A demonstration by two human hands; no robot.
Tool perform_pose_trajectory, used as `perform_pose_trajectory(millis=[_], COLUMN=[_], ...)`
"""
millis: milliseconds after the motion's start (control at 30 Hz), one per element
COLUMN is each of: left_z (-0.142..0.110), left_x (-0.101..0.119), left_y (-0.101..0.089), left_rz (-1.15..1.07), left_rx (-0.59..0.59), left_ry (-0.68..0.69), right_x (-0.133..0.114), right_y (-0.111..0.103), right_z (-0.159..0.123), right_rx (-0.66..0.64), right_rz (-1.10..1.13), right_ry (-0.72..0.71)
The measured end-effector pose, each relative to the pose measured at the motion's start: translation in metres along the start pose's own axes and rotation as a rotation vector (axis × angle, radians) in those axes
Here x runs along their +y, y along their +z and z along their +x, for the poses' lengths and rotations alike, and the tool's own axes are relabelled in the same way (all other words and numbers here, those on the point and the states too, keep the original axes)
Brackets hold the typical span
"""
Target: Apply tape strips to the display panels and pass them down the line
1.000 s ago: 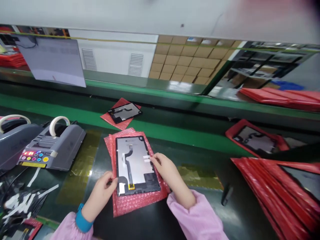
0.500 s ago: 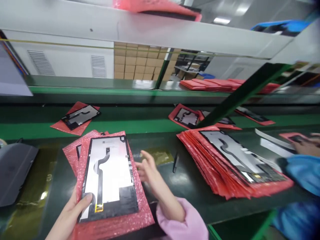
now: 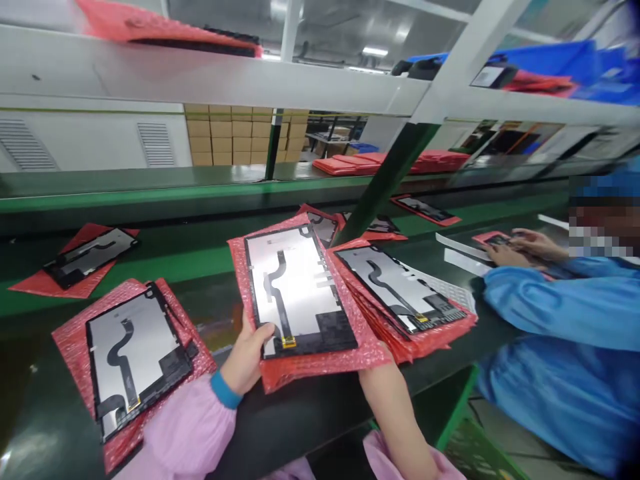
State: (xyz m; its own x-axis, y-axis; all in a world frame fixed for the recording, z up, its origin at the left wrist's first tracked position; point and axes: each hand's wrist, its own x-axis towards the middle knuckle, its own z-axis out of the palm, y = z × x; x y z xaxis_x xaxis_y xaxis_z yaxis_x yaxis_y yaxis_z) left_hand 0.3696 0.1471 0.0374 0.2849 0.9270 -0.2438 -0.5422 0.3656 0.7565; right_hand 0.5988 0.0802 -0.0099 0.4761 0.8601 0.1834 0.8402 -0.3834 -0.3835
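Note:
In the head view, a tablet-sized display panel (image 3: 300,287) lies on a red bubble-wrap bag (image 3: 320,363), raised above the bench. A dark curved ribbon cable with a yellow end crosses its pale back. My left hand (image 3: 246,353) is closed on the panel and bag at the near left, thumb on top. My right hand (image 3: 379,379) reaches under the bag's near right corner, its fingers hidden. A stack of red bags (image 3: 400,350), topped by another display panel (image 3: 395,287), sits just to the right. Another panel (image 3: 133,347) on red bags lies to the left.
Several bagged panels, one at the left (image 3: 93,257), lie along the green strip. A slanted green post (image 3: 385,183) rises behind the stack. At the right a co-worker in blue sleeves (image 3: 555,300) handles a small item beside white strips (image 3: 465,261).
My left hand has lifted the panel and bag and carried them right, beside the stack, uncovering the panel beneath. My right hand, free before, is now under the bag. The view has turned right.

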Motion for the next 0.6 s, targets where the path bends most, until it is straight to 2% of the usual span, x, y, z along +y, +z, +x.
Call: perform_pose_trajectory(millis=[133,200,267,333,400,500,600], left_z=[0.029,0.034,0.037,0.04,0.043,0.039,0.026], left_x=[-0.046,-0.061,-0.068,-0.065,-0.054,-0.03,-0.008], left_y=[0.018,0.02,0.02,0.02,0.019,0.017,0.021], left_rz=[0.115,0.195,0.304,0.443,0.605,0.847,1.003], left_rx=[0.041,0.05,0.042,0.019,-0.008,-0.033,-0.057], left_ry=[-0.049,-0.067,-0.068,-0.064,-0.067,-0.058,-0.013], right_x=[0.032,0.038,0.043,0.049,0.058,0.076,0.092], right_y=[-0.023,-0.031,-0.041,-0.053,-0.067,-0.086,-0.095], right_z=[-0.027,-0.037,-0.04,-0.034,-0.02,0.009,0.032], right_rx=[0.149,0.28,0.386,0.444,0.44,0.369,0.257], right_rz=[0.22,0.299,0.288,0.238,0.167,0.022,-0.072], right_ry=[0.095,0.097,0.085,-0.012,-0.192,-0.405,-0.521])
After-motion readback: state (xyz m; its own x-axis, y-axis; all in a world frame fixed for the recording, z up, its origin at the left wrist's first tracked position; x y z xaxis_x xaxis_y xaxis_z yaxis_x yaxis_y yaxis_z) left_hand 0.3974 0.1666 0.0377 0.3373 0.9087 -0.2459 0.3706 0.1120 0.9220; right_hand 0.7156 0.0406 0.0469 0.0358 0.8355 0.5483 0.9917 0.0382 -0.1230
